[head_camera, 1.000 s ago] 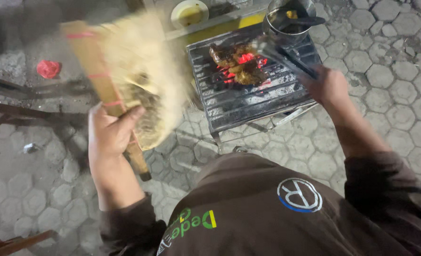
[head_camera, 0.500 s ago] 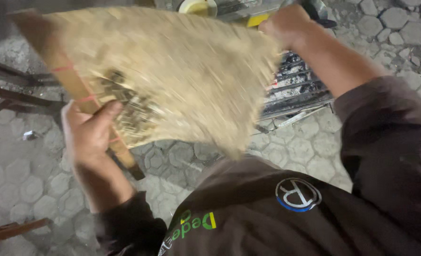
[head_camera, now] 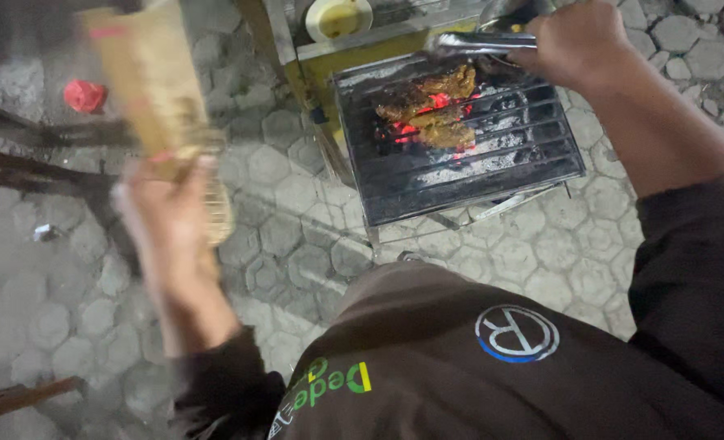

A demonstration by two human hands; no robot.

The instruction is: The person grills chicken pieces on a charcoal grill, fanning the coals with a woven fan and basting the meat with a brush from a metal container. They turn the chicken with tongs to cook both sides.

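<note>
The left hand (head_camera: 171,236) has its grip closed around the handle of a woven straw fan (head_camera: 154,106), which it holds up over the paved ground to the left of the grill; hand and fan are both blurred, so the fan's edges cannot be made out exactly. The right hand (head_camera: 578,45) is closed on a pair of metal tongs (head_camera: 480,42), held level above the far edge of the grill, their tips pointing left. Below the tongs, two pieces of browned meat (head_camera: 431,106) lie on the wire grate of a small charcoal grill (head_camera: 460,175), side by side toward its far left part, with red embers (head_camera: 439,102) glowing between and beneath them and grey ash under the rest of the grate. Behind the grill, on a yellow-edged counter (head_camera: 313,61), stands a small round bowl (head_camera: 339,18) with yellowish contents. The ground is hexagonal paving stones (head_camera: 297,228). A red scrap (head_camera: 83,95) lies on them at the far left, well apart from the grill. Dark sleeves and the front of a dark jacket (head_camera: 460,367) fill the bottom of the view.
</note>
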